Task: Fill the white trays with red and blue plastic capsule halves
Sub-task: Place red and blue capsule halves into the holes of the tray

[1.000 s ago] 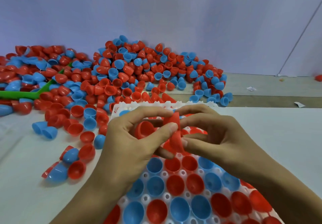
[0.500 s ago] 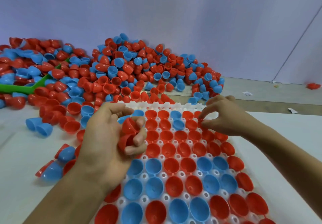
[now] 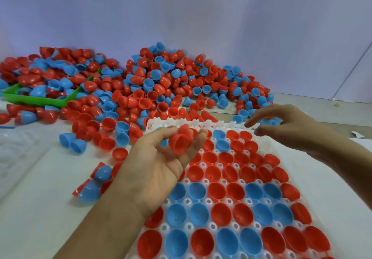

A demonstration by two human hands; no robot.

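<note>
Cradled on the curled fingertips of the left hand (image 3: 161, 164), palm turned up, sit a few nested red capsule halves (image 3: 180, 141), the front one showing its open mouth toward the camera. That hand sits at centre frame, forearm running down to the lower left, over the near-left part of the white tray (image 3: 203, 122).

Right hand (image 3: 285, 127) hovers at the right of the frame above the tray's far right corner, fingers loosely spread and pointing left, holding nothing; its forearm leaves by the lower right edge.

Most of the tray's cups are filled with red and blue halves (image 3: 196, 191), open side up, from centre frame to the bottom edge. Some cups at the far left corner, behind the left fingertips, look white and bare.

Across the upper left and middle of the frame lies a heap of loose capsule halves (image 3: 161, 81), with strays on the white table (image 3: 36, 198) at left. A green tray (image 3: 40, 100) is half buried in the heap at far left. No writing can be read anywhere.
</note>
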